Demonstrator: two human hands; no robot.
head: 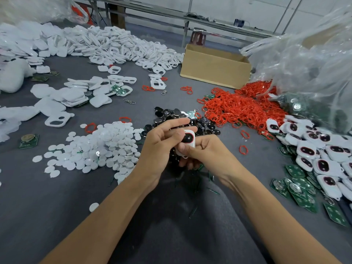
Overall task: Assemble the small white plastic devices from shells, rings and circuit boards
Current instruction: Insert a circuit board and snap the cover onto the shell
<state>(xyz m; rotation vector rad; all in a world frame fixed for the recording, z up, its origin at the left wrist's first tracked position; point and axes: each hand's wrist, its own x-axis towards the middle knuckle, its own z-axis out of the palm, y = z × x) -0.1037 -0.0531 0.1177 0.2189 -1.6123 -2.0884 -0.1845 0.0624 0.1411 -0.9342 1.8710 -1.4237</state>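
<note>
While the grey surface point(57, 187) carries heaps on every side, only one piece is in work, at its near middle. White shells point(118, 44) bank across the far left. A clear bag point(304, 63) slumps at the far right above a spread of red rings point(238, 107), and a box point(215, 67) stands between the shells and the bag. Finished units point(314, 149) lie heaped along the right edge, with green boards point(297, 187) just nearer the person. White discs point(106, 147) lie left of centre and dark inserts point(171, 113) just beyond the hands.

The left grip point(163, 136) and right grip point(207, 153) meet over the near fringe of the inserts, both clasping the device point(188, 138). The left takes its far end, thumb at the face edge and fingers reaching over the top. The right takes its near end, thumb pressed on the white shell and fingers curled below. The device faces up at the camera, its dark window ringed in red. Its long axis runs from far-right to near-left, so each grip has one end. It looks closed, though fingers hide much of the seam.

The units lie to the right of the device, well apart, on the right grip's side and across the body from the left. If the device is done, the right grip is probably the one to carry it there, once the left lets go. The discs and shells lie on the left grip's side.
</note>
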